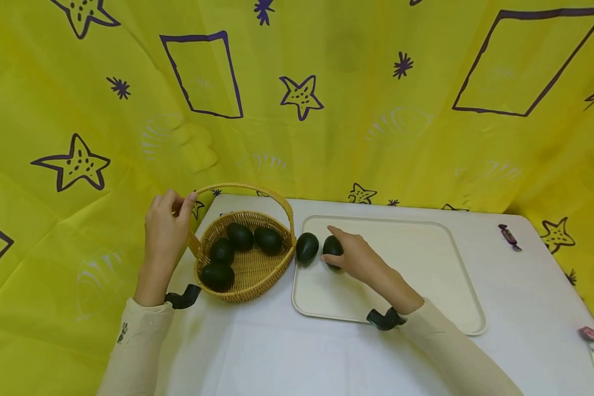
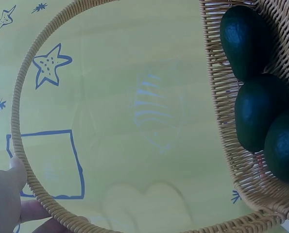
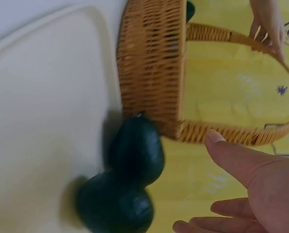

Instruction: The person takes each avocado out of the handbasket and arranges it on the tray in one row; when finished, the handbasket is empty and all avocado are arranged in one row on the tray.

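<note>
My left hand [image 1: 167, 223] pinches the arched handle [image 2: 19, 116] of a wicker basket [image 1: 247, 289] at its upper left. Several dark green avocados [image 1: 240, 236] lie in the basket. On the left end of a cream tray [image 1: 401, 275] are two more avocados, one avocado [image 1: 307, 247] by the basket's rim and another avocado [image 3: 116, 204] just to its right. Over that second one hovers my right hand [image 1: 353, 253], thumb and fingers spread. In the right wrist view the same hand [image 3: 261, 189] appears apart from both avocados.
A wrapped candy [image 1: 510, 237] lies on the white table [image 1: 287, 357] right of the tray, and a lollipop [image 1: 588, 334] near the right edge. Behind the table hangs a yellow patterned cloth [image 1: 336, 137]. Black wrist mounts [image 1: 386, 319] sit on both forearms.
</note>
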{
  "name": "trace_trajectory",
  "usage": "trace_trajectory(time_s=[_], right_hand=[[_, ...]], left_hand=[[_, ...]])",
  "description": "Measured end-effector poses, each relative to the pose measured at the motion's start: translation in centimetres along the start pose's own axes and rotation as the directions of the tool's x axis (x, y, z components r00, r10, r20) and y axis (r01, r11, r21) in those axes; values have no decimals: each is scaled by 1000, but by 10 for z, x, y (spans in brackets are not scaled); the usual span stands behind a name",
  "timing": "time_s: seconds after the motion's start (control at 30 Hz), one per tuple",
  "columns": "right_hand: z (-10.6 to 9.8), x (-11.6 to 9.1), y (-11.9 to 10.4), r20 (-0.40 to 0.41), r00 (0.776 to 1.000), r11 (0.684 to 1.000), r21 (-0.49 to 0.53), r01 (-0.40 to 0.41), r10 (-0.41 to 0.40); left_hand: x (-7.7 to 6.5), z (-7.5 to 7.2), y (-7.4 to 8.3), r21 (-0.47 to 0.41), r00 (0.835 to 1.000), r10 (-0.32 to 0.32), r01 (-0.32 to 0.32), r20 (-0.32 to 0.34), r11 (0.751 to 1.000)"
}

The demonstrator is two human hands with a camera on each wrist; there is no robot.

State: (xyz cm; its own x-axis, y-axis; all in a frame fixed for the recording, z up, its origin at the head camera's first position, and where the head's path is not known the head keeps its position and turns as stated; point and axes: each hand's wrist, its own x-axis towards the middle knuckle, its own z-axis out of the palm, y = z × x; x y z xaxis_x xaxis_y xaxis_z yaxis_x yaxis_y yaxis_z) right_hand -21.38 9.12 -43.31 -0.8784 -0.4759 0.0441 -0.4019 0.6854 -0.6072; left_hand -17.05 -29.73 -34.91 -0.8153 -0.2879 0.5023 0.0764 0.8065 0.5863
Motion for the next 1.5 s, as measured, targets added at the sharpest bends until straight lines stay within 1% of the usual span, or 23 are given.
trace_trajectory(time_s=[0.1,0.27,0.33,0.53,0.67,0.83,1.03,1.3,1.4,1.5], right_hand=[[1,0,-15,10,998,998,8,55,-55],[6,3,-38,31,988,987,70,146,-148],[9,5,-46,51,985,983,89,161,-166],[21,15,-73,139,973,980,95,174,-186],[31,26,-87,168,961,975,76,208,-218],[43,42,-101,179,950,965,4,261,-257],[50,63,-115,213,948,967,-42,252,-237],[70,92,-121,255,952,970,-127,206,-169],[76,98,-122,253,953,963,-169,211,-164],[78,104,-121,230,960,957,-204,207,-159]], left_hand=[[0,0,0,2,1000,2,-2,3,1000],[1,1,0,3,1000,8,-8,3,1000],[1,1,0,1,1000,9,-9,1,1000],[1,0,1,-9,1000,12,-12,0,1000],[1,1,0,-10,1000,16,-16,3,1000],[1,2,-1,-10,1000,11,-11,16,1000],[0,1,0,-12,1000,13,-12,10,1000],[1,-1,-1,-1,1000,15,-15,5,1000],[1,-1,-1,2,1000,15,-15,2,1000],[1,-1,-1,4,1000,14,-14,-1,1000]])
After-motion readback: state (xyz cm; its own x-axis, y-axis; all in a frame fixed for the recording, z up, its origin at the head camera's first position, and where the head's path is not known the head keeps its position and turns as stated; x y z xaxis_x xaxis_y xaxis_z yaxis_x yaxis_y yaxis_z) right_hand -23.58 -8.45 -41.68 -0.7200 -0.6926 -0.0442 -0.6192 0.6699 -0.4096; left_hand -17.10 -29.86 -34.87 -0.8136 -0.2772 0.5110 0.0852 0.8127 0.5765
